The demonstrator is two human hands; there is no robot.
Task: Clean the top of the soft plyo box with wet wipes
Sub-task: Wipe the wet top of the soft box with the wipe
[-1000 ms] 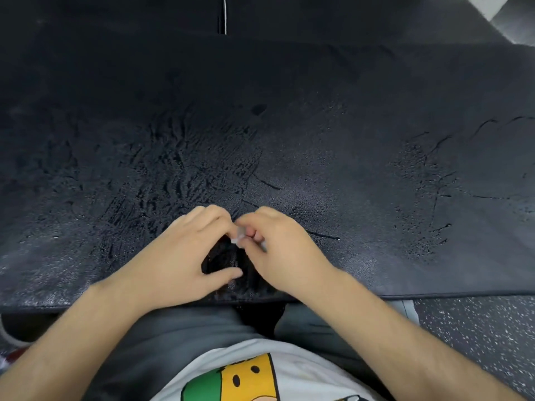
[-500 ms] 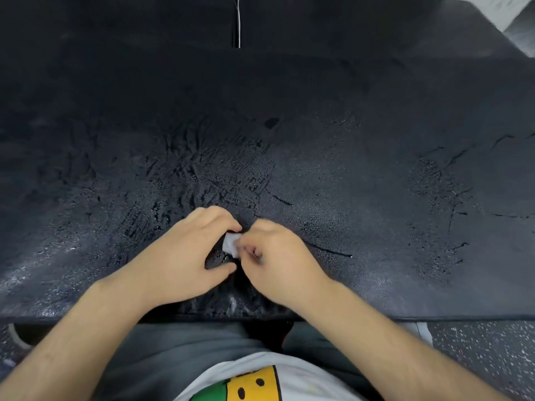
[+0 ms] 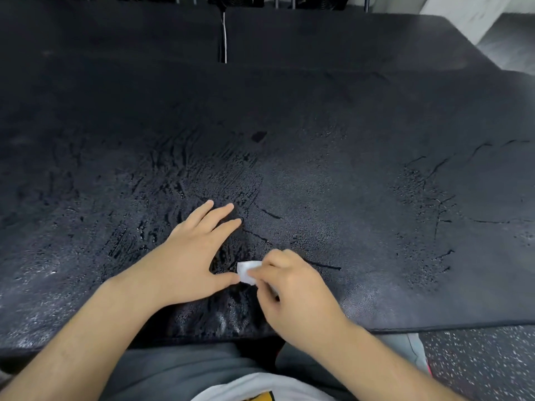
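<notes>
Fig. Head view, L to R. Soft plyo box top [image 3: 347, 183]: wet streaks L-centre, matt cracked patch at R looks drier. Left hand [image 3: 185, 256]: fingers straight, spread flat on top, thumb tip touching wet wipe [image 3: 246, 272]. Wipe: small white wad on near-centre of top. Right hand [image 3: 289, 287]: fingers curled, pinching wipe. Step, judged: readying wipe btwn strokes. Next: press wad flat, sweep R toward drier patch. Vs 0.5 s ago: both hands pinched wipe w/ left fingers curled; now left has let go and opened.
</notes>
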